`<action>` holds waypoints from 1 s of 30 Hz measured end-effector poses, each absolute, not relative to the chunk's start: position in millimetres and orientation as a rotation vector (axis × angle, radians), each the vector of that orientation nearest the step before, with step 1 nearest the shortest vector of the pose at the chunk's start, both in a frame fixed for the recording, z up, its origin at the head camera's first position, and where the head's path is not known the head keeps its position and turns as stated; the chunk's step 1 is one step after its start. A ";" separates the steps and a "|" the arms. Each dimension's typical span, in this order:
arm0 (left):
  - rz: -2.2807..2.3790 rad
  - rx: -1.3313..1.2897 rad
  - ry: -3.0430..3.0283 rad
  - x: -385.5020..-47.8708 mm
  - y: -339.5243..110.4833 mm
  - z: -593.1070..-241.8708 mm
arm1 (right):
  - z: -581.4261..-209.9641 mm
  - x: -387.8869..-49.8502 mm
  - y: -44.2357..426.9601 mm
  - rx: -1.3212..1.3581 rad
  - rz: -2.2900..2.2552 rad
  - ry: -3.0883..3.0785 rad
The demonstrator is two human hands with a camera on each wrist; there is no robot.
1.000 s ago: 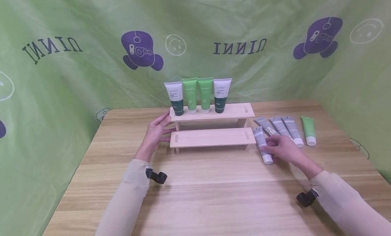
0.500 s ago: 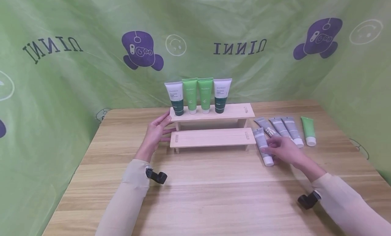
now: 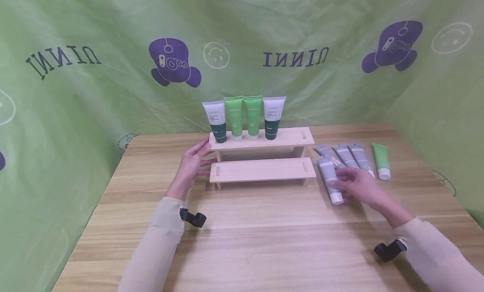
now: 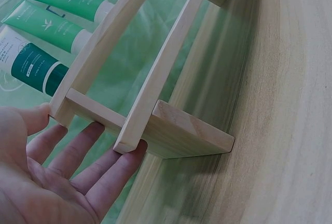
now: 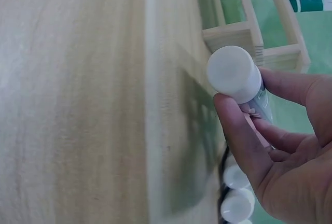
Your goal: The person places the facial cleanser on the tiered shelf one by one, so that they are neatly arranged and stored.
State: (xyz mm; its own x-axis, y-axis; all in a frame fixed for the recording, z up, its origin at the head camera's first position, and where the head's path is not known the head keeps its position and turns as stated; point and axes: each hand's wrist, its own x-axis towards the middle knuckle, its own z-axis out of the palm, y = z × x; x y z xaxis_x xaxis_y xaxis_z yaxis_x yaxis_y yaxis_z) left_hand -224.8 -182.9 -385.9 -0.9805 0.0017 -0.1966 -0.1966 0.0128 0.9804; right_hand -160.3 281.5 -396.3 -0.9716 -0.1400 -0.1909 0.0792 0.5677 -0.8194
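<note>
My left hand touches the left end of a two-tier wooden display stand. In the left wrist view its thumb lies at the upper board's corner, and its fairly straight fingertips rest against the lower parts. My right hand pinches a grey squeeze tube by its side, between thumb and fingers. The tube's white cap faces the right wrist camera, with a shadow on the table beside it. On the upper board stand two green tubes between a white-and-dark-green tube and another like it.
Behind the right hand, grey tubes lie side by side on the wooden table, one partly covered by the held tube. A green tube lies farther right. A green printed curtain surrounds the table's back and sides.
The right hand has shifted slightly to the right with the grey tube, whose top now overlaps a lying grey tube. The left hand and the stand have stayed in place.
</note>
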 end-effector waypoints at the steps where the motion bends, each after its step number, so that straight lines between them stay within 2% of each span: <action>1: 2.102 -0.207 2.130 -224.9 -183.0 -386.1 | -394.8 -160.1 282.3 -0.053 -1.383 2.554; 16: 2.097 -0.218 2.142 -223.7 -182.6 -384.9 | -348.3 -163.3 282.0 -0.114 -1.525 2.546; 30: 2.108 -0.216 2.123 -224.9 -182.7 -385.5 | -294.7 -181.6 251.1 -0.216 -1.607 2.632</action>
State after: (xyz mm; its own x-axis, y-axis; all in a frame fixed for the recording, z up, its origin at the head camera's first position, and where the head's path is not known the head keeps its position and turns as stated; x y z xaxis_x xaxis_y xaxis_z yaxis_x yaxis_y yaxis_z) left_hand -224.9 -182.7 -385.5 -0.9796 -0.0021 -0.2011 -0.2011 0.0070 0.9795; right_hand -181.6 251.1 -294.7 -0.9890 -0.1451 0.0298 -0.0927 0.4498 -0.8883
